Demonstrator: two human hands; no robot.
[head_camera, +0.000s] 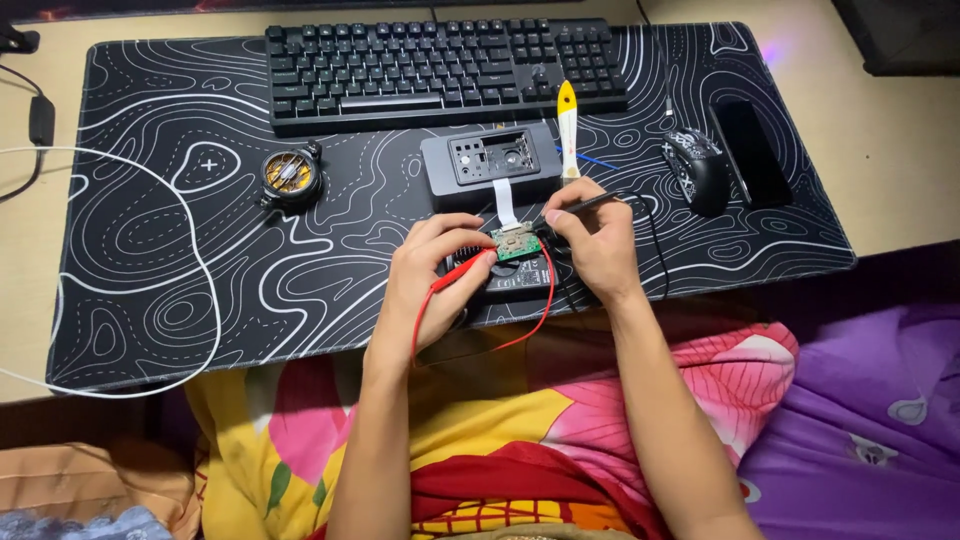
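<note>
Pinching a red probe (462, 272), the left hand (432, 285) angles its tip toward the small green circuit board (517, 243), while the right hand (597, 245) grips a black probe (585, 206) likewise. Board sits between both hands, just below the opened grey device (490, 160), joined by a white ribbon cable (506, 202).

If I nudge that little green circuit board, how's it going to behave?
The green circuit board looks small and thin, so probably light and quick to slide. The white ribbon cable joining it to the grey device looks floppy and would likely tether it. Bare components suggest it's fragile; the left hand touches it.
</note>
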